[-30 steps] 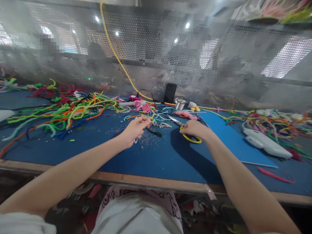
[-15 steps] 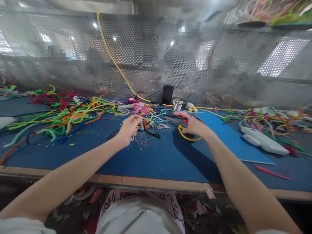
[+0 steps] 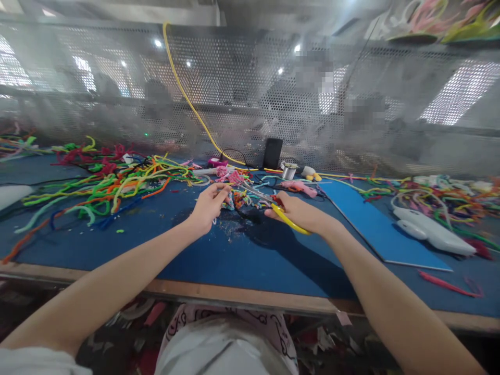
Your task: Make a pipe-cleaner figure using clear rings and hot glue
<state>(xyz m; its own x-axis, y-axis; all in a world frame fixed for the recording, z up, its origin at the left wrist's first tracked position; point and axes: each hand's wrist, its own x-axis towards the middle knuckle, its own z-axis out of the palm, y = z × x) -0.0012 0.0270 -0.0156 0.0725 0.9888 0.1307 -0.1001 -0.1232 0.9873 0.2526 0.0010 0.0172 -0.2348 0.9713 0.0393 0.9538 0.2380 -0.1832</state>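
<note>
My left hand (image 3: 210,207) is closed in a pinch over the middle of the table. A small white bit (image 3: 214,221) shows below its fingers, but most of what it holds is hidden. In my right hand (image 3: 295,211) are scissors with yellow handles (image 3: 291,223), raised above the table. Their metal blades (image 3: 255,191) point left and away, towards the left hand's fingertips. Beneath and between the hands lies a heap of short multicoloured fuzzy stem pieces (image 3: 244,199), with tiny scraps scattered in front of it.
Tangled chenille stems (image 3: 133,182) cover the left side, with another pile (image 3: 449,192) at the far right. A blue board (image 3: 359,219) and a white glue gun (image 3: 433,229) lie to the right. A wire spool (image 3: 289,171) and a dark phone (image 3: 272,152) stand at the back.
My right hand has lifted the scissors off the table and swung them left, so the blades now reach towards my left hand. The left hand keeps its pinch. The view has shifted slightly.
</note>
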